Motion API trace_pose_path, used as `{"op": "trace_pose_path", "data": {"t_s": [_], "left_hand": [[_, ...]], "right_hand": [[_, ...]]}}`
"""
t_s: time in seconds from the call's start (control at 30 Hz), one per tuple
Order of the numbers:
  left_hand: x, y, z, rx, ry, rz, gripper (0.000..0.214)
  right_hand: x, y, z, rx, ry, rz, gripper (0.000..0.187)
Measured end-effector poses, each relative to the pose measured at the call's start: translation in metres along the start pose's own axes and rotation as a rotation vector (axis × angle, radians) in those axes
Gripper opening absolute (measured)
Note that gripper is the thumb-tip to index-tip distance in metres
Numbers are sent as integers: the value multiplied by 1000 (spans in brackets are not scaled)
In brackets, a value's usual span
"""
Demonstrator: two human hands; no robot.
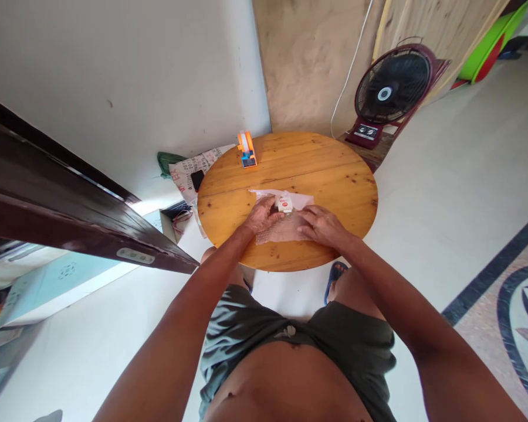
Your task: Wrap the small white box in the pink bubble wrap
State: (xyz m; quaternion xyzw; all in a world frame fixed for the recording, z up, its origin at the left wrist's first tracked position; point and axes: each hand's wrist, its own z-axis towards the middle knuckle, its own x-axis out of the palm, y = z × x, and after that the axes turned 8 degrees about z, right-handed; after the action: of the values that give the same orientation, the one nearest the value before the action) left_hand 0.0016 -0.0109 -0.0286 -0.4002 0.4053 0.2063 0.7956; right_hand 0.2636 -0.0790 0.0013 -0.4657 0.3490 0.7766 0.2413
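Note:
A sheet of pinkish bubble wrap (277, 233) lies on the round wooden table (334, 161). On it sits a small white box (285, 204) with a red label. My left hand (260, 215) is at the box's left end, thumb and fingers closed about it; its exact contact is hard to make out. Over the right part of the wrap, my right hand (323, 225) has its fingers bent onto the film, gripping it beside the box.
An orange and blue tape dispenser (247, 149) stands at the table's back left. Behind the right edge is a dark red fan (393, 88). A dark phone (197, 180) lies on a printed sack (189, 170) at left. A dark door edge (92, 217) juts in.

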Motion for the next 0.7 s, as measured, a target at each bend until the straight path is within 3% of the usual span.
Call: {"op": "trace_pose_path", "data": {"t_s": [0.17,0.37,0.53,0.7], "left_hand": [[0,1,-1,-28,17,36,63],[2,1,-3,-52,26,-18,85],[-3,-1,-3,-108,96,-18,83],[-17,-5,4,-110,139,-233,87]], "right_hand": [[-7,24,-11,-134,36,-77,65],[0,39,-7,-138,38,-163,38],[6,35,10,-133,-65,-137,32],[-1,25,32,-82,-133,-61,31]]}}
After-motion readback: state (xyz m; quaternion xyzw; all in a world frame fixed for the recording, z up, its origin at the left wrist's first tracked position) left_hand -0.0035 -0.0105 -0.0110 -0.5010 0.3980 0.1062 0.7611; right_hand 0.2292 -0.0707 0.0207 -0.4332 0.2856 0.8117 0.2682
